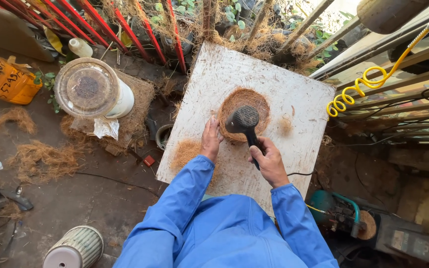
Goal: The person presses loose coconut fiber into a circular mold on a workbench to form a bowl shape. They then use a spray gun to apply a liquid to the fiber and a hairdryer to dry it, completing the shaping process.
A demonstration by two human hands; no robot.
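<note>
Right hand (270,161): our grip holds the black hair dryer (244,124) over the round brown coir nest (244,106).
Left hand (210,140): flat, holding nothing, touching the nest's left rim on the white tabletop (299,94).

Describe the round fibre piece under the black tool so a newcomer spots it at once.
Start at the white board in the middle. Near its far end lies a brown fibre nest, beside the left hand. Unlike the loose fibre pile nearby, it is a neat round bowl.

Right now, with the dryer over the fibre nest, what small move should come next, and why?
Probably sweep the dryer slowly round the nest. The right hand holds it over only one part, while the left hand steadies the nest's edge on the board.
</note>
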